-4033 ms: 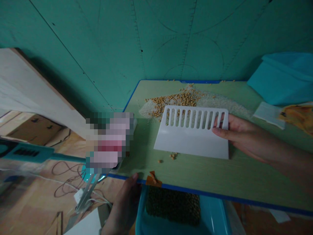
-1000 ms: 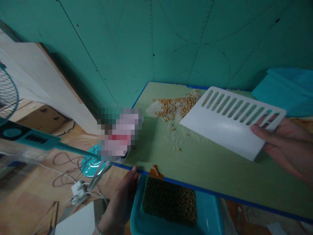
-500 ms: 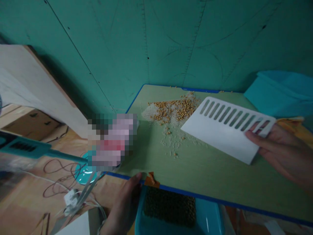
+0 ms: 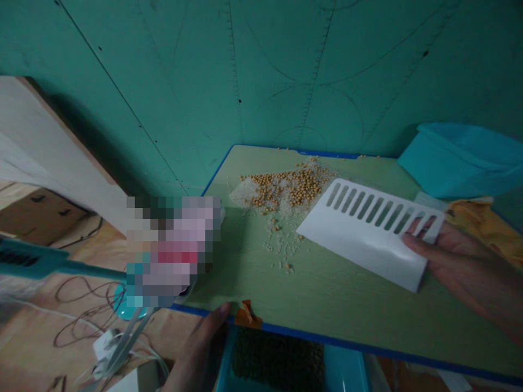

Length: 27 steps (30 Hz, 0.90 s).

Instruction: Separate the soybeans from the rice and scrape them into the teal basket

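White slotted scraper (image 4: pixel 363 242), right end pinched in right grip (image 4: pixel 451 255); beans (image 4: pixel 301 188) farther left.

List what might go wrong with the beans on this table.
The right hand holds a white scraper close to the beans; a quick push might scatter them across the table. A few beans lie along the table's far edge and could drop off.

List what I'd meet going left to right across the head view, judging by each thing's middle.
Cardboard box, left hand, pile of yellow beans and pale grains, white slotted scraper, right hand.
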Motion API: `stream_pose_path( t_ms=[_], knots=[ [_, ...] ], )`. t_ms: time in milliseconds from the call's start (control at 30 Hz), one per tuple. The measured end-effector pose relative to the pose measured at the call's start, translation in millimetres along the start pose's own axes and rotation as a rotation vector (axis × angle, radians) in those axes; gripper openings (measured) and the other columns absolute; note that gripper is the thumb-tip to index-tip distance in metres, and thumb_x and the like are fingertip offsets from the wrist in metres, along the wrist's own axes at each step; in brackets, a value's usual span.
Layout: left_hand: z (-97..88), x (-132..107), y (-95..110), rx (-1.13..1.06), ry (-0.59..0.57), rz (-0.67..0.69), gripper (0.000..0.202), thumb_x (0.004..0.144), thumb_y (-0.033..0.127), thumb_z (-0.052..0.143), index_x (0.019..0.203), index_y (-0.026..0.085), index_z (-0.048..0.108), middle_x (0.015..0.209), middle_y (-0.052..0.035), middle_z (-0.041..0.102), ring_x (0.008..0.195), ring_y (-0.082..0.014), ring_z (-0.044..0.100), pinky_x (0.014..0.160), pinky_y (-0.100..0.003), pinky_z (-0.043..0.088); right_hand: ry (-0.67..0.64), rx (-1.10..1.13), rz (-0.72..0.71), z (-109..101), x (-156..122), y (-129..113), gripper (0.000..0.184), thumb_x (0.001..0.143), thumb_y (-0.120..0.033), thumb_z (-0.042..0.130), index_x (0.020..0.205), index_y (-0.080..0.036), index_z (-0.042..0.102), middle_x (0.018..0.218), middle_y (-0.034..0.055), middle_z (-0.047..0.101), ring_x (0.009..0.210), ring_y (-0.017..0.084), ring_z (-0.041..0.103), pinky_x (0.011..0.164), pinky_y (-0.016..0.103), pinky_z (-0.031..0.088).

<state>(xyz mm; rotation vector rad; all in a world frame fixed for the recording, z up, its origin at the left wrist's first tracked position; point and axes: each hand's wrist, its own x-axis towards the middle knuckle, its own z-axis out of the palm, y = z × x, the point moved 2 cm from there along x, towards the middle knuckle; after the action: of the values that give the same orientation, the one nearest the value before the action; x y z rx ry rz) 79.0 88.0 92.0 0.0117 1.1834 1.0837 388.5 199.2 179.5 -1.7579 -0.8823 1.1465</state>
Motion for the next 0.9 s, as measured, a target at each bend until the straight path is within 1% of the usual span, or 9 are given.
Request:
stream_pose_path(
  t_ms=[67,200,267,367,467,533,633,733,900],
  knots=[
    [-0.2,-1,0,-0.008,0.011,-0.025,0.053,0.066,0.040,0.077,0.115,0.020,0.069,0.106,-0.0098,0.078,0.100,-0.0374,0.070,0.091,-0.050,0.053,-0.016,-0.005,0.038,-2,-2,4,0.059,0.035,-0.047,0.082,0.087,-0.030,0.061,0.108,0.0043,0.075,0.105,0.031,0.066,0.095,0.041,0.050],
    [0.1,-1,3,-0.004,0.026,0.017,0.052,0.066,0.037,0.077,0.115,0.020,0.070,0.106,-0.0093,0.078,0.101,-0.0365,0.070,0.091,-0.049,0.054,-0.019,0.006,0.041,-7,-4,9,0.061,0.037,-0.051,0.082,0.089,-0.030,0.060,0.106,0.0040,0.075,0.104,0.031,0.067,0.091,0.040,0.053],
    [1.2,0,4,0.010,0.015,0.023,0.046,0.065,0.036,0.078,0.108,0.019,0.072,0.103,-0.0094,0.079,0.102,-0.0371,0.070,0.091,-0.049,0.055,-0.016,-0.004,0.045,-8,-3,10,0.062,0.035,-0.051,0.083,0.088,-0.030,0.059,0.106,0.0047,0.075,0.106,0.032,0.066,0.095,0.042,0.050],
    [1.2,1,6,0.034,0.000,0.034,0.033,0.065,0.034,0.078,0.095,0.020,0.076,0.096,-0.0088,0.080,0.103,-0.0368,0.069,0.092,-0.049,0.054,-0.030,-0.026,0.085,-7,-3,13,0.062,0.034,-0.050,0.083,0.087,-0.030,0.058,0.105,0.0065,0.076,0.107,0.035,0.065,0.102,0.049,0.045],
    [-3.2,2,6,0.048,0.000,0.053,0.020,0.063,0.033,0.080,0.079,0.021,0.076,0.085,-0.0068,0.081,0.101,-0.0356,0.070,0.092,-0.046,0.055,-0.039,-0.043,0.134,-6,-6,16,0.063,0.033,-0.051,0.083,0.087,-0.030,0.058,0.104,0.0084,0.076,0.108,0.039,0.065,0.103,0.055,0.042],
    [-6.6,3,5,0.046,-0.001,0.043,0.017,0.062,0.033,0.080,0.073,0.021,0.075,0.079,-0.0063,0.081,0.100,-0.0352,0.071,0.092,-0.045,0.055,-0.048,-0.040,0.136,-5,-8,18,0.063,0.033,-0.052,0.083,0.086,-0.030,0.058,0.105,0.0090,0.076,0.109,0.039,0.064,0.104,0.055,0.041],
    [-8.4,4,2,0.033,-0.021,-0.004,0.022,0.064,0.036,0.079,0.077,0.019,0.076,0.086,-0.0084,0.081,0.102,-0.0360,0.070,0.093,-0.048,0.054,-0.065,-0.036,0.137,-4,-12,20,0.063,0.033,-0.055,0.083,0.086,-0.029,0.058,0.106,0.0093,0.075,0.111,0.039,0.063,0.105,0.055,0.041],
    [-7.0,4,1,0.015,-0.039,-0.015,0.027,0.066,0.036,0.078,0.085,0.017,0.076,0.096,-0.0098,0.080,0.103,-0.0367,0.069,0.093,-0.049,0.053,-0.079,-0.048,0.112,-3,-12,20,0.061,0.034,-0.054,0.083,0.085,-0.029,0.059,0.107,0.0085,0.075,0.112,0.039,0.062,0.105,0.054,0.040],
    [-5.1,6,3,0.014,-0.015,0.074,0.035,0.064,0.032,0.079,0.096,0.018,0.075,0.101,-0.0087,0.079,0.107,-0.0353,0.068,0.099,-0.047,0.050,-0.087,-0.050,0.053,-2,-9,17,0.054,0.041,-0.054,0.082,0.084,-0.030,0.062,0.106,0.0070,0.076,0.109,0.037,0.065,0.104,0.052,0.042]
  ],
)
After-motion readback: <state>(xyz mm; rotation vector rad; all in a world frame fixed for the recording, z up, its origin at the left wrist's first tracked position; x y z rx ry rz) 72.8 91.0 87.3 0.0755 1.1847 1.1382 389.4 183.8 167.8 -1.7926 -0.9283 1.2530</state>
